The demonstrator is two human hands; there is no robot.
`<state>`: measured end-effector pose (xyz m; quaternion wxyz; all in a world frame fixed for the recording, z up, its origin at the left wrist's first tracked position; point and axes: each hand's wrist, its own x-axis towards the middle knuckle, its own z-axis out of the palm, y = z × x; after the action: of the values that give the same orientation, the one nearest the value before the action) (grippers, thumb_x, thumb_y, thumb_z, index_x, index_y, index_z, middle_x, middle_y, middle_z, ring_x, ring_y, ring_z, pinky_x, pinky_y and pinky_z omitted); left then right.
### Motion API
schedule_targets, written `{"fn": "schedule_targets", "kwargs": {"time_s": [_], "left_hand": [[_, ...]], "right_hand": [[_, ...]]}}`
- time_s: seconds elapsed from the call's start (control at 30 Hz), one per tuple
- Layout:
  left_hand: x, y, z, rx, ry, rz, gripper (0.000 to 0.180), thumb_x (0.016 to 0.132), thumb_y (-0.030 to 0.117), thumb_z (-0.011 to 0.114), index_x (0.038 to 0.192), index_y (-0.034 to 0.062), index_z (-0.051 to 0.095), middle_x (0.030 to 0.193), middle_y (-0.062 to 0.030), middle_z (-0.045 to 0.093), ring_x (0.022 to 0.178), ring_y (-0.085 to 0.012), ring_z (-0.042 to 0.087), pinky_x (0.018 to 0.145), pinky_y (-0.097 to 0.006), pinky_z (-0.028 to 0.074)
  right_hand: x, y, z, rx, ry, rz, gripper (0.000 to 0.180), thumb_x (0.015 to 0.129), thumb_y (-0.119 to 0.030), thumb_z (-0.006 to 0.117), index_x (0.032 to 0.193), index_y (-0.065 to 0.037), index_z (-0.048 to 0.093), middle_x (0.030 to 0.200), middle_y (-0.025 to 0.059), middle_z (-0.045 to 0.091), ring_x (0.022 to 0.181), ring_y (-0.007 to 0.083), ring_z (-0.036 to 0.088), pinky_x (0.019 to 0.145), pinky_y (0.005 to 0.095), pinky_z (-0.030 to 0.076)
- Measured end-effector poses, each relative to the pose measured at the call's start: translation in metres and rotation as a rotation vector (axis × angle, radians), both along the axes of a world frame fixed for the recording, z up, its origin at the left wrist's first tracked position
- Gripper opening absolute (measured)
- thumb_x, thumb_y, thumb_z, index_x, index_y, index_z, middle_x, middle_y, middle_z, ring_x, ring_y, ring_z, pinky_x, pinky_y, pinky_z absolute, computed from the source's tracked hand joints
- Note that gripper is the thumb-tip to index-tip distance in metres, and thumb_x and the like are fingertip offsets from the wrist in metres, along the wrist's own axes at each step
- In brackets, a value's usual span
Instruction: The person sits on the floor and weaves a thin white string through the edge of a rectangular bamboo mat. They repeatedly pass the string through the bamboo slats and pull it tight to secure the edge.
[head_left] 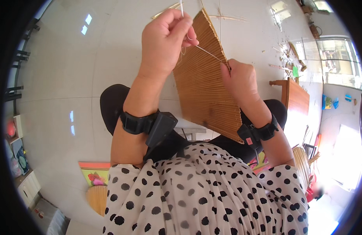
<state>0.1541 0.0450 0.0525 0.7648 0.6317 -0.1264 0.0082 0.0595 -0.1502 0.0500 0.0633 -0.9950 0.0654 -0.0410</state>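
Note:
A brown mat of thin bamboo slats [204, 86] stands tilted over my lap. My left hand [165, 39] is raised in front of its upper left edge, fingers pinched on a pale thread [206, 52] that runs taut down to the mat's right edge. My right hand [240, 80] grips that right edge where the thread enters. Both wrists wear black straps with small boxes. A thin white stick [181, 8] pokes up above my left hand.
A white tiled floor [71, 70] lies below. Wood scraps and splinters [288, 58] are scattered at the upper right beside a wooden table [296, 98]. A colourful picture panel [95, 176] and a woven item [98, 197] lie at lower left. Cabinets stand at the far left.

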Motion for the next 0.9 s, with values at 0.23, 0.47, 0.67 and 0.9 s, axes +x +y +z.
{"fn": "schedule_targets", "kwargs": {"time_s": [0.23,0.47,0.67,0.9], "left_hand": [[-0.004,0.019,-0.013,0.481,-0.509,0.330,0.007,0.089,0.013,0.072,0.094,0.0083,0.073,0.085,-0.0106,0.068,0.074,-0.0313,0.066,0.067,-0.038,0.054],[-0.061,-0.022,-0.037,0.568,-0.387,-0.164,0.013,0.090,0.006,0.069,0.102,0.0038,0.069,0.091,-0.0132,0.071,0.076,-0.0317,0.068,0.068,-0.037,0.053],[-0.066,-0.029,-0.039,0.579,-0.443,-0.210,0.004,0.088,0.010,0.068,0.090,0.0060,0.067,0.081,-0.0089,0.065,0.074,-0.0321,0.067,0.066,-0.043,0.054],[-0.068,-0.032,-0.042,0.601,-0.485,-0.218,0.003,0.080,0.007,0.070,0.081,0.0070,0.067,0.076,-0.0061,0.062,0.069,-0.0308,0.066,0.060,-0.042,0.055]], "right_hand": [[-0.023,-0.018,0.004,0.170,-0.007,0.003,0.026,0.096,-0.024,0.065,0.084,0.000,0.067,0.068,0.0185,0.066,0.062,0.0393,0.064,0.060,0.0440,0.053],[-0.044,-0.016,0.003,0.328,-0.124,-0.041,0.025,0.091,-0.022,0.073,0.106,-0.002,0.074,0.070,0.0141,0.068,0.060,0.0272,0.066,0.061,0.0356,0.054],[-0.051,-0.014,0.004,0.366,-0.177,-0.049,0.023,0.088,-0.015,0.075,0.106,-0.002,0.074,0.068,0.0106,0.067,0.057,0.0174,0.062,0.059,0.0298,0.051],[-0.054,-0.014,0.006,0.375,-0.189,-0.078,0.022,0.088,-0.012,0.075,0.107,0.001,0.074,0.069,0.0107,0.067,0.058,0.0131,0.061,0.058,0.0275,0.050]]}}
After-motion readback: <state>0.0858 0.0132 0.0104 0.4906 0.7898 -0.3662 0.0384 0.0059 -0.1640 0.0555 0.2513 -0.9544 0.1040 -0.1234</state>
